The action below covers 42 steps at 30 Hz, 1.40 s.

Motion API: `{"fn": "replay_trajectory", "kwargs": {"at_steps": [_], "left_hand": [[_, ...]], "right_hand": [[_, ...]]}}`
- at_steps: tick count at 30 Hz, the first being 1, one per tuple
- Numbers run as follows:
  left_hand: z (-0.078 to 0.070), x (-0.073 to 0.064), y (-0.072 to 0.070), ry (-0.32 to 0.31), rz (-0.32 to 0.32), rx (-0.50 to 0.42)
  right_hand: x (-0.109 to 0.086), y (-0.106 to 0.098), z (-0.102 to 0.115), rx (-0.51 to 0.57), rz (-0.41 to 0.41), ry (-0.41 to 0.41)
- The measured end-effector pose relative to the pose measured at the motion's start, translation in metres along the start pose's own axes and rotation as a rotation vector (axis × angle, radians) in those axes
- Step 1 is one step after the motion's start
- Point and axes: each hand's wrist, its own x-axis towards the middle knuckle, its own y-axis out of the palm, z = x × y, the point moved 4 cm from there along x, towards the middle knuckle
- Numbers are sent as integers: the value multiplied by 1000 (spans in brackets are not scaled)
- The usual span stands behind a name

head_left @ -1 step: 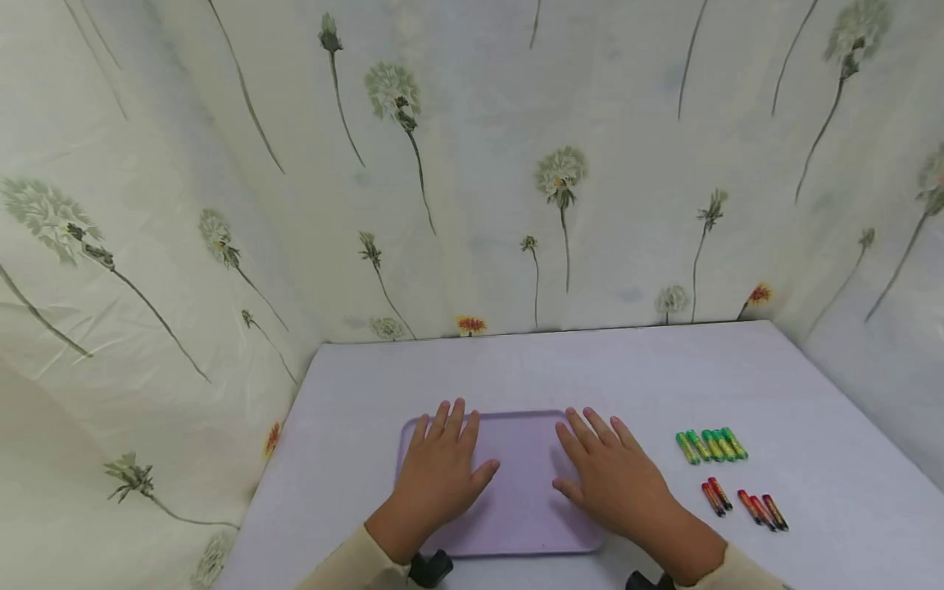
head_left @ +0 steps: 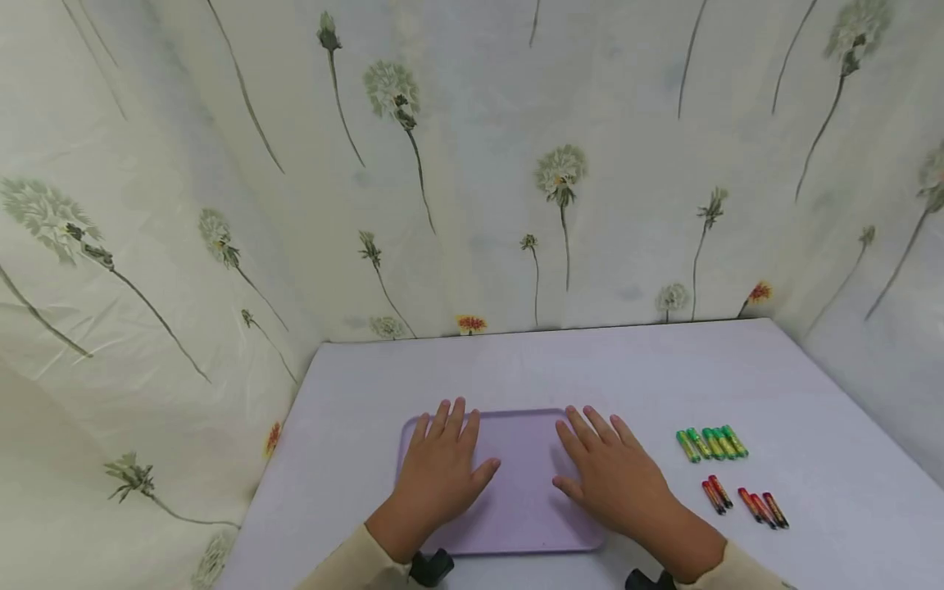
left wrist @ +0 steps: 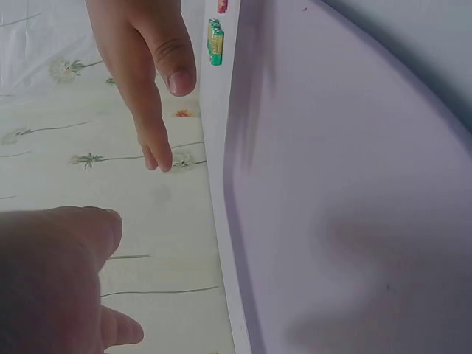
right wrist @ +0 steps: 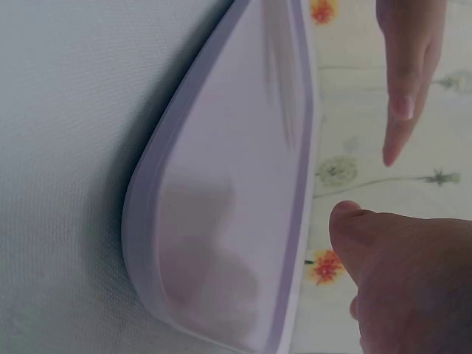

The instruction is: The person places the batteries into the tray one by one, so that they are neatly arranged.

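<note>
A shallow lilac tray (head_left: 527,500) with rounded corners lies on the table in the head view. Over its left side hovers my left hand (head_left: 441,475), palm down with straight, spread fingers. My right hand (head_left: 615,479) is held the same way above the tray's right side, and neither hand holds anything. Both wrist views show the hands above the tray (left wrist: 354,147), with soft shadows falling on its surface. To the right of my right hand lies a row of several green-and-yellow batteries (head_left: 719,443). Nearer the front are several slimmer red-and-black batteries (head_left: 750,506), in two small groups.
A pale white cloth covers the table (head_left: 560,369). Behind it and at both sides hangs a curtain (head_left: 472,205) printed with dandelions and orange flowers. Dark wrist-worn devices (head_left: 431,567) show below the hands, by the cream sleeves (head_left: 354,565).
</note>
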Motion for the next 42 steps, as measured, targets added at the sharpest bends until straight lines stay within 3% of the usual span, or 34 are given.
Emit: {"fn": "replay_trajectory", "kwargs": {"at_steps": [6,10,13,19,25,31,36,42], "left_hand": [[5,3,2,-18,-4,-2],[13,2,-3,-37,-58,-26],[23,0,-7,-60,-86,-116],[56,-2,-6,-178,-55,-450],[102,-11,3,-273,-20,-665],[141,-18,13,-390,55,-778],[156,-22,23,-451,56,-886],[160,-25,41,-490,38,-1021]], "right_hand": [[2,-1,-1,14,11,5],[2,2,-4,45,17,26],[1,6,-11,67,41,49],[1,9,-36,179,111,92],[-4,4,-78,418,165,132],[-15,3,-133,491,154,165],[-34,17,-179,488,180,266],[-60,32,-222,482,191,350]]}}
